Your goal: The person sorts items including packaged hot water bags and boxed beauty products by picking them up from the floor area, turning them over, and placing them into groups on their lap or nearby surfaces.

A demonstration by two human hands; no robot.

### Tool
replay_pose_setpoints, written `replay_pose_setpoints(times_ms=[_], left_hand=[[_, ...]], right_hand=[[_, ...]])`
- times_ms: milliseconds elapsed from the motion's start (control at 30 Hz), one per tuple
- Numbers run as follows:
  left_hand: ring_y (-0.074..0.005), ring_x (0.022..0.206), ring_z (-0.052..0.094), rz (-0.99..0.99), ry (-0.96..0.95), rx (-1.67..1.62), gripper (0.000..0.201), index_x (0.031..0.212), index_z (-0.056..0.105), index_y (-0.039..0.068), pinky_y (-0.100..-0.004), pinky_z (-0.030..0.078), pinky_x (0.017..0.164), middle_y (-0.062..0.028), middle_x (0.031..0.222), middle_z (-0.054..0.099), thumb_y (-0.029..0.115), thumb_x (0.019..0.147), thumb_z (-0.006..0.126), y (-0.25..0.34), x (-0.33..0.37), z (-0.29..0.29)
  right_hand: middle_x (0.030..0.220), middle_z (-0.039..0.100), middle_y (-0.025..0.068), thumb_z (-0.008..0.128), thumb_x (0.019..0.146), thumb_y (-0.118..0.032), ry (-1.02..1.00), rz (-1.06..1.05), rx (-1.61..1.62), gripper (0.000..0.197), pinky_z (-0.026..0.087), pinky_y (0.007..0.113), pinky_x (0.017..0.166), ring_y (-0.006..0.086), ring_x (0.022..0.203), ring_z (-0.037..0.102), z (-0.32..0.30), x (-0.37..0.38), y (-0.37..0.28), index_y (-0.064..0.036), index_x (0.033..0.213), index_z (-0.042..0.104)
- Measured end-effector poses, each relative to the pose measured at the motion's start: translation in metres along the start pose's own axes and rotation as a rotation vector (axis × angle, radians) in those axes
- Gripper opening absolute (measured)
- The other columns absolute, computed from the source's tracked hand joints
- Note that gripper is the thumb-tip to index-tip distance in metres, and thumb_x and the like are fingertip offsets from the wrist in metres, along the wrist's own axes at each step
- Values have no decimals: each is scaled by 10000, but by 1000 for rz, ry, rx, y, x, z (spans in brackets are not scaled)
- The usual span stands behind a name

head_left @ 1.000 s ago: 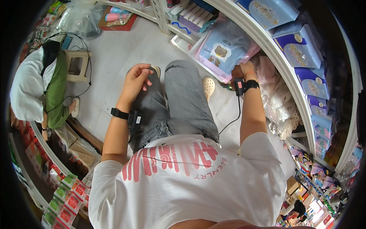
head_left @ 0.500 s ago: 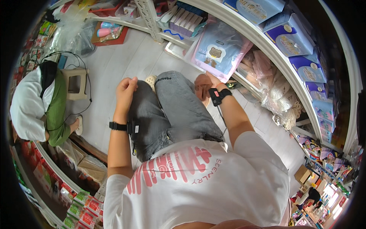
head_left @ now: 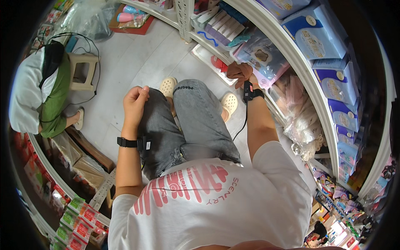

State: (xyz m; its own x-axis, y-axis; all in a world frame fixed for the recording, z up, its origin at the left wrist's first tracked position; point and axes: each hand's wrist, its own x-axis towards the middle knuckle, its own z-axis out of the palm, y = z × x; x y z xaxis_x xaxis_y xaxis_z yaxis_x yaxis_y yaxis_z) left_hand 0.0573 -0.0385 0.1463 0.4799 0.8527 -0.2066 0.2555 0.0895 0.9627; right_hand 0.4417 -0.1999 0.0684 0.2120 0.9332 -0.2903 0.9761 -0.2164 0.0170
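My left hand (head_left: 135, 102) hovers by my left thigh, its fingers curled in and nothing visible in them. Out to the right, my right hand (head_left: 254, 80) grips a crumpled brown cloth (head_left: 239, 71) at the edge of a low shelf; the cloth partly covers the fingers. Just beyond that hand, a flat plastic packet (head_left: 263, 56) in blue and pink, with a bear picture, lies on the shelf. Each wrist wears a black strap with a small device, and a cable hangs from the right one.
Tissue packs (head_left: 314, 39) in blue and purple line the curved white shelf at right. Below are bagged mop heads (head_left: 310, 129). At left, a person in green trousers (head_left: 58, 100) bends beside a beige stool (head_left: 83, 71). A red box (head_left: 131, 27) stands on the far floor.
My right hand has moved forward with the brown cloth, up to the shelf edge. The blue and pink packet now sits farther back on the shelf. My left hand stays nearly still.
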Motion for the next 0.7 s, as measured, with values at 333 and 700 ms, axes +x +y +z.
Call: replay_pose_setpoints(times_ms=[333, 700], left_hand=[[-37, 677, 451, 48, -3, -32, 114, 847, 566, 45, -198, 383, 619, 46, 742, 528, 116, 909, 630, 4, 12, 20], [-36, 689, 475, 147, 94, -43, 225, 1072, 566, 39, -194, 412, 644, 29, 800, 547, 17, 851, 605, -1, 4, 21]], right_hand=[[930, 639, 89, 495, 875, -194, -132, 704, 2196, 174, 471, 307, 749, 205, 868, 607, 113, 2, 45, -85, 938, 616], [824, 652, 113, 556, 816, -125, -113, 0, 1801, 138, 460, 315, 673, 254, 783, 611, 28, 91, -9, -31, 782, 651]])
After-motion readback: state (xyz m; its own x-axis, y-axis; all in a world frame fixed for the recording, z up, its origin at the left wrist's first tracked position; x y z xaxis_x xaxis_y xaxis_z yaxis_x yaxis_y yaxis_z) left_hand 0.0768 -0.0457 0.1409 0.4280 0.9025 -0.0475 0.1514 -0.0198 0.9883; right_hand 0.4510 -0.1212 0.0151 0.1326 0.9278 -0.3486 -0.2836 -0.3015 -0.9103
